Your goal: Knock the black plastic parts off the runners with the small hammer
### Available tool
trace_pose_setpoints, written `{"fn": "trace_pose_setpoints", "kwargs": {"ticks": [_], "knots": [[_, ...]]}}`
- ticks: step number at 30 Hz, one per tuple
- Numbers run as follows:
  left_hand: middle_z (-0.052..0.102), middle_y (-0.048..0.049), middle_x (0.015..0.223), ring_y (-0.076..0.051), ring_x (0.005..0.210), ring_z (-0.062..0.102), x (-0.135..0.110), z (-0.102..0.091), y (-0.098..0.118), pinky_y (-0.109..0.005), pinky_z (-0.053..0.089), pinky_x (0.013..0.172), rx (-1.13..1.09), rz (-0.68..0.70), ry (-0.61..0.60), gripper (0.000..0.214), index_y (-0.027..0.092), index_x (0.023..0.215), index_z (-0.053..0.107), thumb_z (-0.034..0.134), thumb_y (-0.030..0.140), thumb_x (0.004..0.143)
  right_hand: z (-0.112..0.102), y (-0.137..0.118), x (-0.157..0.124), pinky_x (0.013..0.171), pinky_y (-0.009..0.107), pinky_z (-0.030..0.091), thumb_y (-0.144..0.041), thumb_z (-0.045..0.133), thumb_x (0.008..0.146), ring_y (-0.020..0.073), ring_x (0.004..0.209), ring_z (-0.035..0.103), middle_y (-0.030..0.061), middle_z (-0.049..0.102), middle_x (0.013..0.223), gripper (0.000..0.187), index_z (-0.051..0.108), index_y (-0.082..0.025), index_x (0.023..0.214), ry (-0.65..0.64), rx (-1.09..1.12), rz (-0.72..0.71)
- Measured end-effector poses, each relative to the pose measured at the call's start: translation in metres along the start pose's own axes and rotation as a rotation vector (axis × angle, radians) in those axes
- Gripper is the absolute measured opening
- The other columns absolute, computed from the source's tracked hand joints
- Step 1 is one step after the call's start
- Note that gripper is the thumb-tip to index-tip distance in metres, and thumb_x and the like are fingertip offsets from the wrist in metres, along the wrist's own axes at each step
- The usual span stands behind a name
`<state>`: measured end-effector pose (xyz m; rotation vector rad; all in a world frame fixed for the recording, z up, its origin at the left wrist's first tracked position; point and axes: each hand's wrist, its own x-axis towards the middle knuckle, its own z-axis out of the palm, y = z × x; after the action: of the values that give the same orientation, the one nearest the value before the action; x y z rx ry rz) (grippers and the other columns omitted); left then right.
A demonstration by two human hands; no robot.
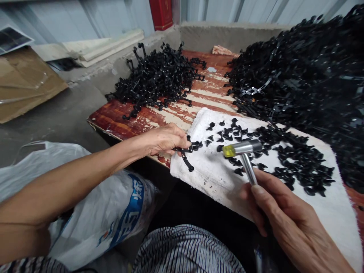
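Observation:
My left hand [167, 139] pinches a black jointed linkage piece [187, 161] with round ends, over the left edge of a white cloth [199, 176]. In my right hand [281, 212] is a small mallet [247, 163], its metal head raised above the cloth. One face of that head is yellow, the other dark. Small black caps with stems [292, 151] lie scattered on the cloth, densest to the right of the mallet. My right fingers wrap round the handle, partly hiding it.
A heap of black linkages [159, 76] sits at the back left of the worn red table [113, 115]. A much larger black pile [307, 68] rises at the right. A cardboard box [28, 81] stands far left, and a white plastic sack [102, 216] is below my left arm.

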<state>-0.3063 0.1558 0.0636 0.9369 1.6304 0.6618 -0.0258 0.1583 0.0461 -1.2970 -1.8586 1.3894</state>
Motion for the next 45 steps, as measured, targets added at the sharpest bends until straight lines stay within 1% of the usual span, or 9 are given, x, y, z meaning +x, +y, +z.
{"fn": "trace_pose_setpoints", "kwargs": {"ticks": [6,15,19,23,27,31,37,41,45], "knots": [[0.057,-0.0004,0.05,-0.003,0.033,0.037,0.002,-0.003,-0.005,-0.017,0.02,0.033,0.018,-0.003,-0.013,0.02,0.014,0.056,0.061,0.069,0.019,0.074,0.007,-0.009,0.022,0.074,0.036,0.059,-0.026,0.045,0.094,0.0189,0.068,0.07,0.0084,0.072,0.081,0.044,0.056,-0.015,0.135,0.064,-0.453,-0.542],[0.062,-0.0026,0.059,-0.005,0.037,0.043,0.004,-0.001,-0.005,-0.018,0.027,0.036,0.052,0.025,0.023,0.008,0.013,0.066,0.068,0.066,0.019,0.07,0.018,-0.025,0.035,0.039,0.026,0.042,-0.012,0.039,0.091,0.0139,0.045,0.051,0.0056,0.062,0.076,0.057,0.049,-0.021,0.146,0.076,-0.755,-0.766],[0.063,-0.0026,0.058,-0.006,0.036,0.043,0.002,-0.002,-0.003,-0.018,0.025,0.034,0.076,0.035,0.012,0.009,0.013,0.069,0.069,0.065,0.02,0.071,0.016,-0.027,0.033,0.039,0.025,0.04,-0.01,0.041,0.09,0.0136,0.048,0.05,0.0053,0.061,0.078,0.059,0.046,-0.025,0.147,0.058,-0.743,-0.795],[0.057,-0.0007,0.049,-0.005,0.03,0.036,0.0,-0.002,-0.002,-0.019,0.018,0.031,0.086,0.043,0.013,0.014,0.014,0.06,0.065,0.066,0.022,0.071,0.014,-0.028,0.028,0.046,0.025,0.045,-0.007,0.045,0.088,0.014,0.052,0.05,0.004,0.06,0.083,0.075,0.028,-0.036,0.155,0.125,-0.619,-0.787],[0.059,-0.0015,0.052,-0.006,0.034,0.04,0.003,-0.002,-0.006,-0.019,0.021,0.032,0.06,0.077,-0.016,0.009,0.014,0.063,0.066,0.066,0.02,0.07,0.015,-0.022,0.031,0.038,0.025,0.039,-0.009,0.045,0.085,0.0124,0.044,0.044,0.0049,0.061,0.079,0.064,0.05,-0.03,0.145,0.02,-0.679,-0.749],[0.056,-0.0004,0.048,-0.005,0.031,0.036,0.005,-0.001,-0.008,-0.02,0.019,0.032,0.051,0.057,-0.011,0.011,0.014,0.061,0.064,0.065,0.019,0.071,0.016,-0.017,0.032,0.046,0.026,0.049,-0.011,0.046,0.087,0.0158,0.054,0.054,0.0056,0.062,0.082,0.066,0.042,-0.031,0.15,0.108,-0.574,-0.72],[0.057,-0.0001,0.051,-0.004,0.033,0.038,0.003,-0.004,-0.009,-0.018,0.02,0.034,0.048,0.064,-0.032,0.013,0.014,0.062,0.063,0.065,0.02,0.074,0.015,-0.027,0.035,0.048,0.029,0.049,-0.021,0.044,0.088,0.0176,0.055,0.057,0.0063,0.064,0.076,0.049,0.06,-0.024,0.134,0.029,-0.574,-0.6],[0.051,0.0032,0.046,-0.005,0.032,0.035,-0.006,0.003,0.001,-0.018,0.02,0.034,0.1,0.084,-0.061,0.018,0.015,0.062,0.061,0.064,0.022,0.079,0.02,-0.044,0.046,0.045,0.027,0.043,-0.038,0.052,0.089,0.0149,0.05,0.052,0.0034,0.061,0.068,0.033,0.064,-0.018,0.112,0.065,-0.282,-0.361],[0.042,0.0066,0.043,-0.004,0.035,0.032,-0.017,0.015,0.017,-0.017,0.02,0.036,0.192,0.2,-0.114,0.023,0.015,0.059,0.058,0.063,0.02,0.081,0.033,-0.049,0.061,0.033,0.021,0.027,-0.045,0.07,0.074,0.008,0.035,0.036,-0.0074,0.045,0.047,0.03,0.058,-0.019,0.083,-0.168,0.11,-0.027]]}}
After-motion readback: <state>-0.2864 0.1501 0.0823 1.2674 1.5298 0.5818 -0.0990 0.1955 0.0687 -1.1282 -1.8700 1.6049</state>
